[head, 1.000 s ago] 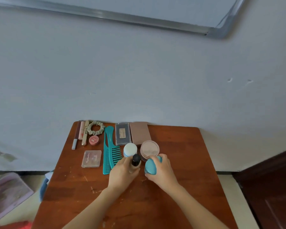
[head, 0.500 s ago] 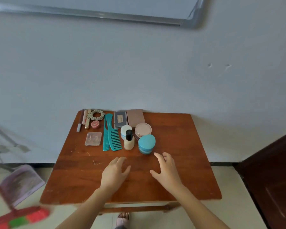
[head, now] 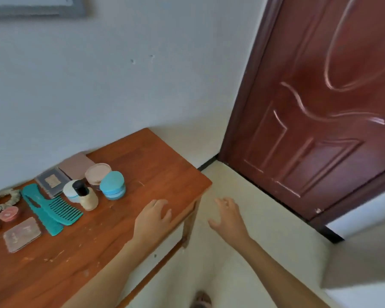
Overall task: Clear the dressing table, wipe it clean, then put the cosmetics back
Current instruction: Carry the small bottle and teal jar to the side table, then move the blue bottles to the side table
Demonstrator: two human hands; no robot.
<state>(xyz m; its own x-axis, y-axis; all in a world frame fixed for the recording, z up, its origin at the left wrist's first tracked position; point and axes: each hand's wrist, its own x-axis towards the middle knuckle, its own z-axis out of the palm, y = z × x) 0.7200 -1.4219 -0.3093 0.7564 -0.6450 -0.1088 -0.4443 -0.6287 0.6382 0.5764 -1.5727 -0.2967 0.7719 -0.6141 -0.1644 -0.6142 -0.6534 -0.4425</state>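
The wooden dressing table [head: 156, 161] fills the lower left. Along its back lie a teal jar [head: 112, 185], a beige bottle with a black cap [head: 86, 195], a white-lidded jar [head: 69, 192], a round powder compact [head: 97, 173], two teal combs [head: 51, 210], flat palettes [head: 51, 182], a clear case [head: 21, 234], a small pink pot [head: 8, 214] and a scrunchie [head: 0, 200]. My left hand [head: 152, 216] hovers open over the table's right end. My right hand [head: 228, 215] is open over the floor, past the table edge.
A dark red wooden door [head: 320, 107] stands to the right, in the corner beyond the table. Pale floor [head: 242, 274] runs between table and door. A foot [head: 201, 301] shows at the bottom. A framed board [head: 53, 10] hangs on the grey wall.
My hands let go of the bottle and the teal jar, which now stand on the table, and drew back. The view has swung right toward the door; my right hand is now off the table.
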